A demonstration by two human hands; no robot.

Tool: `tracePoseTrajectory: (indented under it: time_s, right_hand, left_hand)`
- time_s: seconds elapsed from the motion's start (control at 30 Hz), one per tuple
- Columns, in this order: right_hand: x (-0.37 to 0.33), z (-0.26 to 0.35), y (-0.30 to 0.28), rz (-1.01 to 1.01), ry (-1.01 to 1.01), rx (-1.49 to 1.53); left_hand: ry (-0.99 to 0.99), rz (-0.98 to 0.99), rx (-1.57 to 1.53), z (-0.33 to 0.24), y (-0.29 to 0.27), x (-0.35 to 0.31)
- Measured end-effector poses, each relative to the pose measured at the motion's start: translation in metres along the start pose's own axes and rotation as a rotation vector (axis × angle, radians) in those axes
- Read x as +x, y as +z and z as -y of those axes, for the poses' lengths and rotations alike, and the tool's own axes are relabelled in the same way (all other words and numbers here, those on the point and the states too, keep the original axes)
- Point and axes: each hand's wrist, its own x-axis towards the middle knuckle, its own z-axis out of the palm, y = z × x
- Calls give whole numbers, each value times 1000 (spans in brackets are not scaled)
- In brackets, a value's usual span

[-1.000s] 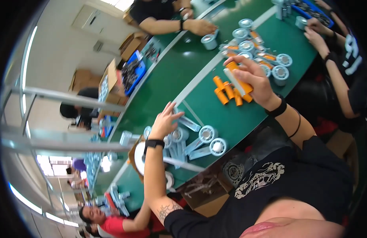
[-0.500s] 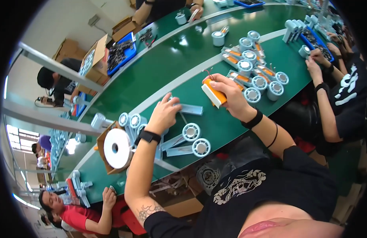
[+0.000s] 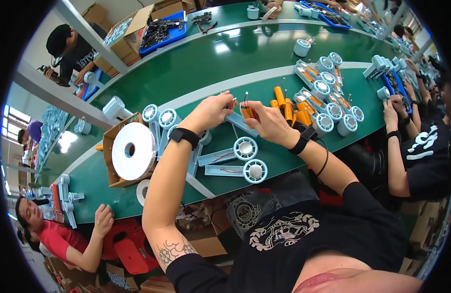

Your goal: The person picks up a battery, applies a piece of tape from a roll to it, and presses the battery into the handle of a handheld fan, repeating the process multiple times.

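My right hand [image 3: 266, 118] grips an orange cylindrical battery [image 3: 247, 112] with thin wires sticking up from it. My left hand [image 3: 210, 112] pinches the wire ends just left of the battery, above a light blue fan handle piece [image 3: 241, 124] lying on the green table [image 3: 210, 58]. Both hands nearly touch. Two light blue fan bodies [image 3: 245, 148] [image 3: 255, 171] with round heads lie just below the hands. More orange batteries [image 3: 284, 105] lie to the right of my right hand.
A large white tape roll [image 3: 132, 150] sits in a cardboard box at the left. Several light blue fan parts [image 3: 328, 97] crowd the right. A person's hands [image 3: 393, 105] work at the right; another person's hand [image 3: 103, 219] rests lower left. A blue tray [image 3: 162, 31] of dark parts lies far back.
My right hand has brought the orange battery left to meet my left hand. My left hand has lifted off the table to the wires. The view has swung right.
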Motion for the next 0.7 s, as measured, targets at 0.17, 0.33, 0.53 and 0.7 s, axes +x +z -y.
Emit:
tracePoseTrajectory:
  time_s: [0.17,0.33,0.53,0.7]
  right_hand:
    - [2,-4,4,81,-165,-224]
    - [10,-20,10,119,-117,-234]
    - [3,-18,27,140,-135,-274]
    - [0,-11,17,39,-117,-201]
  left_hand:
    - [75,-22,-47,15,8,0]
    - [101,70,-91,6,-1,0]
    - [149,82,5,5,2,-7]
    - [55,79,116,-29,-5,-11]
